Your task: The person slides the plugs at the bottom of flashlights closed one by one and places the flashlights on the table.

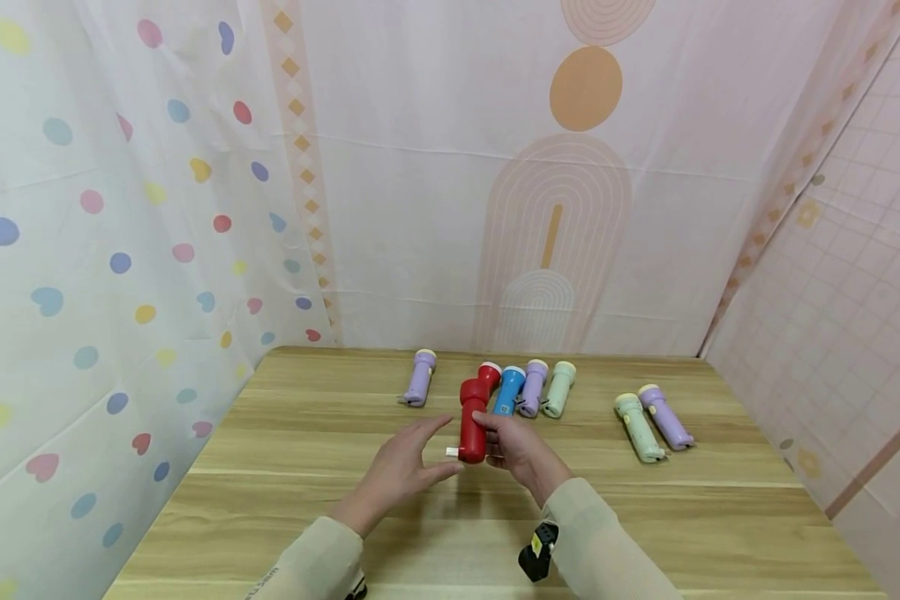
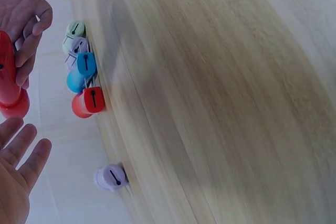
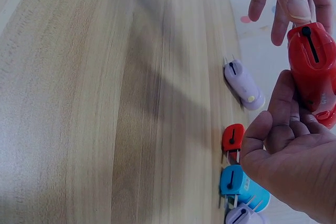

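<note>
My right hand (image 1: 523, 450) holds a red flashlight (image 1: 472, 425) above the table, thumb on its near side. Its head points away from me and a white-looking plug with prongs (image 1: 452, 452) sticks out to the left near its base. In the right wrist view the base of the red flashlight (image 3: 312, 51) shows a black slider in a slot. My left hand (image 1: 399, 473) is spread beside the plug, thumb and fingers apart; the right wrist view has its thumb tip right at the prongs. Behind the held flashlight lies another red flashlight (image 1: 489, 373), partly hidden.
A blue flashlight (image 1: 508, 392), a purple flashlight (image 1: 532, 389) and a green flashlight (image 1: 559, 390) lie beside the second red one. Alone at left lies a purple flashlight (image 1: 420, 379). A green flashlight (image 1: 640, 429) and a purple flashlight (image 1: 667, 418) lie right on the wooden table (image 1: 750, 517).
</note>
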A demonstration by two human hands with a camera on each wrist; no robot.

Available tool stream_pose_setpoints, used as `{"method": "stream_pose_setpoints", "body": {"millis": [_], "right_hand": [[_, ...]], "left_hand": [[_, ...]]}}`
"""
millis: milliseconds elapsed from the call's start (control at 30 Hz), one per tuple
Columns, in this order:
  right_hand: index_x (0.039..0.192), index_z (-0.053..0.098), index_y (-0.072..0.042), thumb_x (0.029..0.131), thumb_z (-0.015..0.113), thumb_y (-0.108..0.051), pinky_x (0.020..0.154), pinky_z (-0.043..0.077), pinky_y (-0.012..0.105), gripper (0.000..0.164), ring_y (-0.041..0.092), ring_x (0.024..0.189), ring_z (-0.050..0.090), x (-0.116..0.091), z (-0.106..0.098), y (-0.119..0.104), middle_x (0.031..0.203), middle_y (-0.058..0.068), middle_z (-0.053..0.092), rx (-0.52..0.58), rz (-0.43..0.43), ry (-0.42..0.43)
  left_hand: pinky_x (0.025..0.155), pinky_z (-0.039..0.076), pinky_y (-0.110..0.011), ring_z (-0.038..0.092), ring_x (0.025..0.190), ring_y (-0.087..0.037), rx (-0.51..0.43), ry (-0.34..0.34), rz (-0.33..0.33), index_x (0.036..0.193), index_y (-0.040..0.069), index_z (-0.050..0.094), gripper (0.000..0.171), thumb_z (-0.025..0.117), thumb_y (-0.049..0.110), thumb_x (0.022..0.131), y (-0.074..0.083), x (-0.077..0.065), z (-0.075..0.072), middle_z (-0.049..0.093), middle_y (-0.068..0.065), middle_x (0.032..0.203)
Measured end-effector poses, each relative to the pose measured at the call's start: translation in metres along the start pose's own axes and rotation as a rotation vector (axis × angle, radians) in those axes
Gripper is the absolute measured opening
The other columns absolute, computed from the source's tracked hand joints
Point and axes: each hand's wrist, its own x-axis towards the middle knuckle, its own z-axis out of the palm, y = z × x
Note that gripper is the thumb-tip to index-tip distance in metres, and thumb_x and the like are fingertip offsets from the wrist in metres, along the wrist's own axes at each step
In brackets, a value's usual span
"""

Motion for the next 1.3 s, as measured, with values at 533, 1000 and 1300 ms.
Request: {"method": "stream_pose_setpoints", "body": {"millis": [533, 1000, 1300], "right_hand": [[0.128, 0.054, 0.004, 0.098, 0.059, -0.034, 0.078, 0.043, 0.032, 0.049, 0.019, 0.082, 0.058, 0.001, -0.001, -0.001, 0.100, 0.008, 0.069, 0.028, 0.001, -0.033], [0.129, 0.053, 0.005, 0.099, 0.055, -0.033, 0.075, 0.042, 0.030, 0.048, 0.017, 0.081, 0.061, 0.000, 0.002, -0.003, 0.096, 0.006, 0.070, 0.084, -0.006, -0.053], [0.129, 0.053, 0.005, 0.100, 0.053, -0.033, 0.073, 0.042, 0.030, 0.048, 0.015, 0.079, 0.061, 0.001, 0.003, -0.003, 0.093, 0.004, 0.069, 0.084, -0.015, -0.052]], "left_hand": [[0.093, 0.051, -0.047, 0.056, 0.120, -0.029, -0.200, 0.032, -0.030, 0.143, 0.009, 0.051, 0.070, 0.081, 0.031, 0.084, 0.001, -0.002, 0.006, 0.057, -0.009, 0.138], [0.091, 0.051, -0.050, 0.055, 0.121, -0.033, -0.411, 0.054, -0.052, 0.143, 0.003, 0.049, 0.068, 0.076, 0.033, 0.089, -0.004, -0.004, 0.020, 0.056, -0.016, 0.138], [0.092, 0.050, -0.051, 0.054, 0.123, -0.036, -0.546, 0.115, -0.106, 0.140, 0.000, 0.052, 0.058, 0.074, 0.019, 0.091, 0.014, -0.009, 0.020, 0.056, -0.016, 0.137]]}}
